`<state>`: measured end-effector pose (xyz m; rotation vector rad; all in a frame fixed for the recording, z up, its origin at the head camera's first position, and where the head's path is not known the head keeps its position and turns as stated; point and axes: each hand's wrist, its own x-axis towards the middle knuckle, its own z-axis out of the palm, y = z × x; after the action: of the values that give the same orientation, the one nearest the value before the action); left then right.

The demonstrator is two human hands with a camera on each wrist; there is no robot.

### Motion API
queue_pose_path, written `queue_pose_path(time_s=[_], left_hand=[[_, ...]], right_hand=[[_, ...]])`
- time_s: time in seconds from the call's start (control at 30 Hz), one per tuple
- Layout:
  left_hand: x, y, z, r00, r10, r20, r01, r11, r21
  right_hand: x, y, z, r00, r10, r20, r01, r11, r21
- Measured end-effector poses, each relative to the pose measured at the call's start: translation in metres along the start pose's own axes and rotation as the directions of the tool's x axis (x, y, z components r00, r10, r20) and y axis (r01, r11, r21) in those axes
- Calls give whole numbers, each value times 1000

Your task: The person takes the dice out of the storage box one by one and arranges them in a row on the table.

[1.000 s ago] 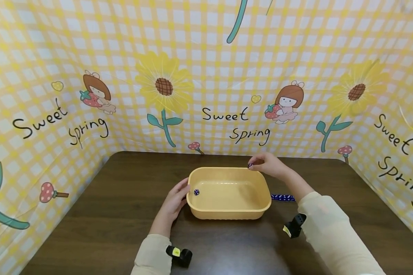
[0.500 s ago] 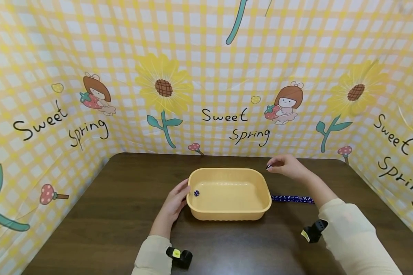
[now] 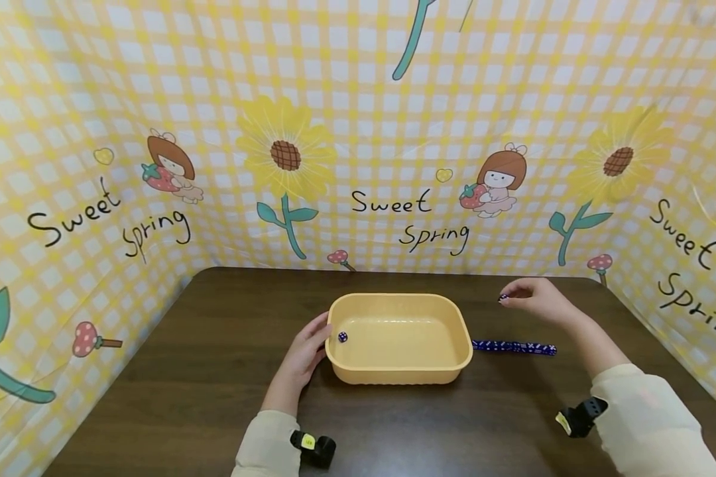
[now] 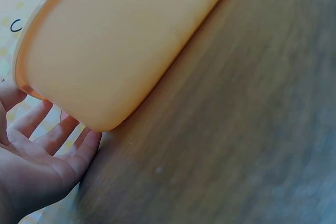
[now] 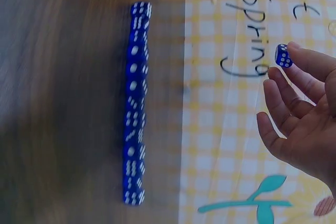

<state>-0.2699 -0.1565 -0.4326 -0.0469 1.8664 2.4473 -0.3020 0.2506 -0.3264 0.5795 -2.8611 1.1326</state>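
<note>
My right hand (image 3: 539, 301) pinches a dark blue die (image 5: 284, 56) with white dots between thumb and index finger, raised to the right of a yellow plastic basin (image 3: 400, 375). The other fingers of that hand are loosely bent. Just right of the basin, a straight row of blue dice (image 3: 516, 348) lies end to end on the table. My left hand (image 3: 302, 351) holds the basin's left end, thumb at the rim and fingers against the outer wall, as the left wrist view shows. Inside the basin, near its left wall, is a single die (image 3: 343, 337).
The dark wooden table (image 3: 215, 397) has yellow checked cloth (image 3: 382, 132) hanging behind and at both sides. Black wrist cameras sit on both sleeves. The basin's right end stands close to the left end of the dice row.
My right hand has moved right with the die, from above the basin's back right rim to beyond it. More of the dice row shows. The left hand stays at the basin.
</note>
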Motion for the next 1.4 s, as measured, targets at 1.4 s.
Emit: queue_pose_path(time_s=[1.4], left_hand=[[1,0,2,1000,-14,-10,14,1000,10]], right_hand=[[-66,109,-10,963,242,-120,-252,965,-77]])
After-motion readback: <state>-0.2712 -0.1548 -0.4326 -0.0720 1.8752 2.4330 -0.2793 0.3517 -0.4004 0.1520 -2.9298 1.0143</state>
